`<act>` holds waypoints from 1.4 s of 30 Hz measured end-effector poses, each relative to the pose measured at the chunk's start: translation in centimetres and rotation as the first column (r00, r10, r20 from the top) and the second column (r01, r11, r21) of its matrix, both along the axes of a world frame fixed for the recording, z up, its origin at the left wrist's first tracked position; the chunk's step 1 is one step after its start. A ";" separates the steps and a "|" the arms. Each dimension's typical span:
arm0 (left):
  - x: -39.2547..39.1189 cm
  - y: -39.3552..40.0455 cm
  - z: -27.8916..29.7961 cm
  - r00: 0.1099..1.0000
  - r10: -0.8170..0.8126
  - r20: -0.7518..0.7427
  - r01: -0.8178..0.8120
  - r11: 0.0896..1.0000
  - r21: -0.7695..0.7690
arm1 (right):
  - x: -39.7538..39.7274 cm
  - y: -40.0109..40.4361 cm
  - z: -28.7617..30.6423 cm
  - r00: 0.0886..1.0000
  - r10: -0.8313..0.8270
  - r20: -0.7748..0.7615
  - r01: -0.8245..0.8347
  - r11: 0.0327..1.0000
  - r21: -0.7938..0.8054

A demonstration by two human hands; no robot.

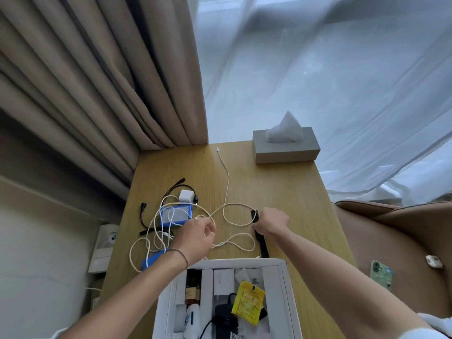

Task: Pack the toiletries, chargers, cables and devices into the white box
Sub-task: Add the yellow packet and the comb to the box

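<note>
The white box (pixel 283 302) sits at the table's near edge, holding a white charger (pixel 223 280), a yellow packet (pixel 247 303), a black adapter (pixel 226 319) and bottles (pixel 192 289). A long white cable (pixel 226 182) lies in loops across the wooden table (pixel 281 192). My left hand (pixel 195 238) is closed on a loop of that cable. My right hand (pixel 270 222) grips a black strap-like device (pixel 261 243) lying just beyond the box. Further left are a blue-edged device (pixel 176 215), a white plug (pixel 187 195), black cables (pixel 175 188) and another blue item (pixel 152 260).
A grey tissue box (pixel 286 148) stands at the table's far right corner. Beige curtains (pixel 97 81) hang at the left, sheer white ones at the right. A brown chair (pixel 391 241) to the right carries a green phone (pixel 381 274) and a small white case (pixel 434 261).
</note>
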State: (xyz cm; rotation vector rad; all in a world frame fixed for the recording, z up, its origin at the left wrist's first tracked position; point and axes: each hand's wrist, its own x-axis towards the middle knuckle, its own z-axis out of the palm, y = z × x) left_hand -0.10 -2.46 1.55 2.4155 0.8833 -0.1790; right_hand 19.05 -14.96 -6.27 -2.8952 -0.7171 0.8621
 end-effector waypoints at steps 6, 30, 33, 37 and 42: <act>-1.7 1.0 -0.4 0.998 0.051 -0.025 -0.052 0.998 -0.023 | -0.3 1.5 -0.9 1.000 -0.003 -0.030 0.002 1.000 -0.028; 1.8 12.4 -4.8 0.993 0.119 0.002 -0.119 0.991 0.069 | -0.8 4.8 8.8 0.949 0.207 0.238 -0.189 0.977 -0.098; 3.5 14.6 -6.2 0.993 0.114 -0.017 -0.111 0.985 0.136 | -0.7 4.6 8.9 0.934 0.223 0.279 -0.189 0.972 -0.142; 5.2 16.4 -8.5 0.992 0.048 -0.115 -0.023 0.978 0.209 | -0.7 4.5 8.4 0.969 0.126 0.214 -0.137 0.990 0.040; 6.3 17.4 -10.2 0.980 -0.012 -0.196 0.062 0.966 0.250 | -1.4 4.5 8.0 0.993 0.061 0.098 -0.080 0.974 0.211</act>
